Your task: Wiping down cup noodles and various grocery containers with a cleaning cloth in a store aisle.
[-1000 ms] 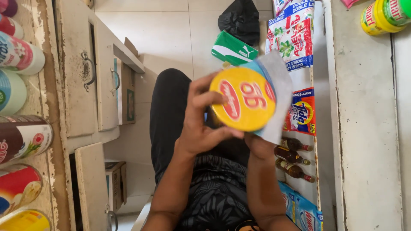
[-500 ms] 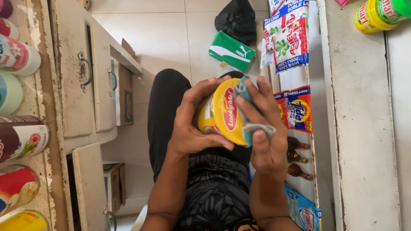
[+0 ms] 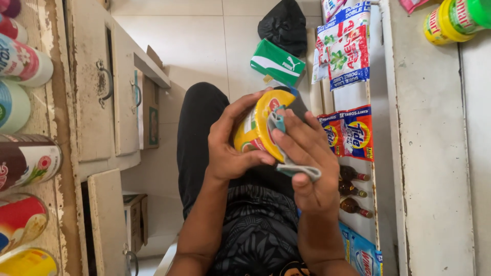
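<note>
A green box (image 3: 277,62) and a black bag (image 3: 285,23) lie on the floor beyond the fingers. Right of them, sachet strips (image 3: 345,48) hang above small brown bottles (image 3: 353,190). Cans (image 3: 23,158) line the shelf far left.

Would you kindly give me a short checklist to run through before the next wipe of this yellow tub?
1. Left hand grips the yellow tub firmly: ok, fingers and thumb wrap its side.
2. Right hand has the cloth: ok, folded under its fingers.
3. Cloth touches the tub's face: ok, pressed against it.
4. Tub clear of the hanging sachets: ok, held apart over the lap.
5. Tub face clean: cannot tell, hand covers much of it.
</note>
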